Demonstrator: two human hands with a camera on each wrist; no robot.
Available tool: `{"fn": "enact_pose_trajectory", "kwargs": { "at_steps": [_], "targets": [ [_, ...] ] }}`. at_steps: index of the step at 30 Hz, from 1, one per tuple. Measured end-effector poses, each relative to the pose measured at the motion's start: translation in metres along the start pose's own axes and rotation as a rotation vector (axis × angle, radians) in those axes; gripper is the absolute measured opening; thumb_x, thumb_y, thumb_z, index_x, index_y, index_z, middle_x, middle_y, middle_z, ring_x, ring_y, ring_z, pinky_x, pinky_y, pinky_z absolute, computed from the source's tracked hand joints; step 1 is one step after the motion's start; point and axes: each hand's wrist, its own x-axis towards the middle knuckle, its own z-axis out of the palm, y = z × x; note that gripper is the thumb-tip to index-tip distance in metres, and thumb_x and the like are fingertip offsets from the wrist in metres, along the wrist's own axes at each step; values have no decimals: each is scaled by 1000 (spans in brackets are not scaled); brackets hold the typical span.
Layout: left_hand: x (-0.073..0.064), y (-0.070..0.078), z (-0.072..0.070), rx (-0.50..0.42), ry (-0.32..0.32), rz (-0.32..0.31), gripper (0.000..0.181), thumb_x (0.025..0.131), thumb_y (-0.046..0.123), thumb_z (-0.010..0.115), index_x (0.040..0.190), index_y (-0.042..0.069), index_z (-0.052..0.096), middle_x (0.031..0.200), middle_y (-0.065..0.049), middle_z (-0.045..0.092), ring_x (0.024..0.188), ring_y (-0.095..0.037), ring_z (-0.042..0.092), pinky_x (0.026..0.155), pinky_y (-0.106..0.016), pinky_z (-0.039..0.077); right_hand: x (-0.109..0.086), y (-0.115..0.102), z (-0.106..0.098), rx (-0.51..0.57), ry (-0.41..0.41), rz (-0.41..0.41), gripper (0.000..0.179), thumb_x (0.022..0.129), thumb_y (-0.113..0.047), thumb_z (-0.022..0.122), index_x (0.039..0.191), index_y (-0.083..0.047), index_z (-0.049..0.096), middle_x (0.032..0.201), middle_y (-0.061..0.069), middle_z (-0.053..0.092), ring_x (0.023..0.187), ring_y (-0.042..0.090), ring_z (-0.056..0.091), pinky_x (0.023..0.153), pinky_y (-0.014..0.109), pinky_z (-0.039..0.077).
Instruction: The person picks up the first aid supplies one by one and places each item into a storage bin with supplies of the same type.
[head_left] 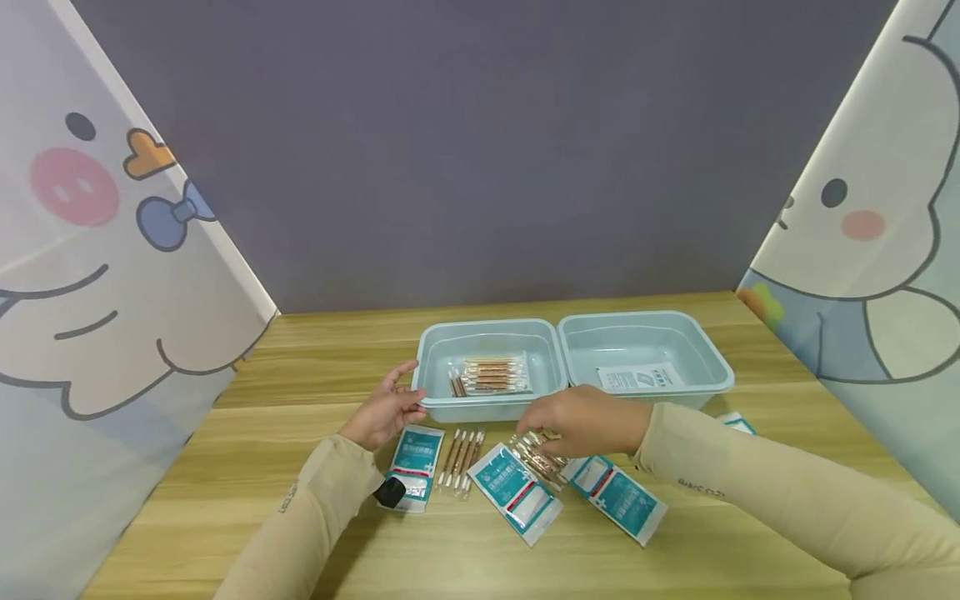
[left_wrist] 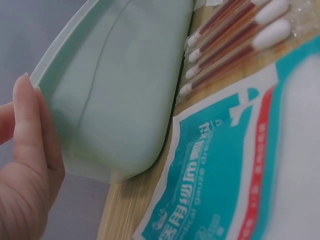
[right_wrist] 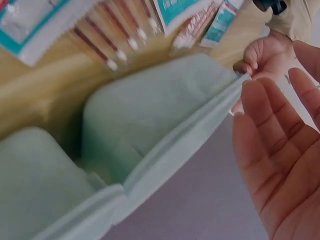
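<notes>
While the left hand [head_left: 386, 412] touches the left tub [head_left: 487, 411] with near-straight fingers, the right hand [head_left: 588, 421], fingers relaxed, hangs over a swab pack [head_left: 551, 472] on the desk [head_left: 187, 517]. Judged light, flexible and slippery, the pack is best pinched at its film edge.

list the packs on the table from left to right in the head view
Left packet → first swab pack → middle packet → right packet → partly hidden packet. The second swab pack, by the right hand, is left out: it overlaps the middle packet's place.
</notes>
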Motion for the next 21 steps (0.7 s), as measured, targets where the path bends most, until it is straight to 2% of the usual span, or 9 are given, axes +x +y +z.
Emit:
{"fn": "enact_pose_trajectory", "kwargs": {
  "at_steps": [6, 11, 16, 21],
  "targets": [
    [-2, 1, -1, -5, 4, -8, 65, 98, -6, 44, 151, 7, 10, 85, -9, 49, 61, -9, 58, 60, -17, 55, -5, 3, 19, 3, -45, 58, 33, 84, -18, 73, 116, -14, 67, 114, -3, 66, 98, 13, 64, 77, 27, 55],
    [-2, 0, 0, 4, 12, -12, 63, 98, -6, 43, 152, 8, 12, 85, -8, 49, 62, -10, 58, 61, -17, 55, -11, 9, 32, 133, -107, 131, 40, 82, -12, 75, 120, -10, 64, 119, 0, 62, 110, 17, 58, 90, 32, 52],
    [-1, -1, 0, -8, 12, -12, 63, 99, -5, 43, 152, 10, 13, 84, -6, 49, 62, -10, 58, 61, -17, 54, -16, 12, 43, 236, -68, 152, 42, 82, -10, 74, 122, -6, 62, 117, 3, 61, 107, 17, 58, 89, 32, 52],
    [-1, -2, 1, -22, 16, -4, 63, 99, -5, 43, 152, 9, 12, 83, -6, 49, 62, -9, 57, 60, -16, 54, -16, 16, 55, 199, -39, 184, 41, 81, -14, 76, 121, -8, 64, 117, 2, 62, 105, 17, 59, 91, 40, 51]
  ]
}}
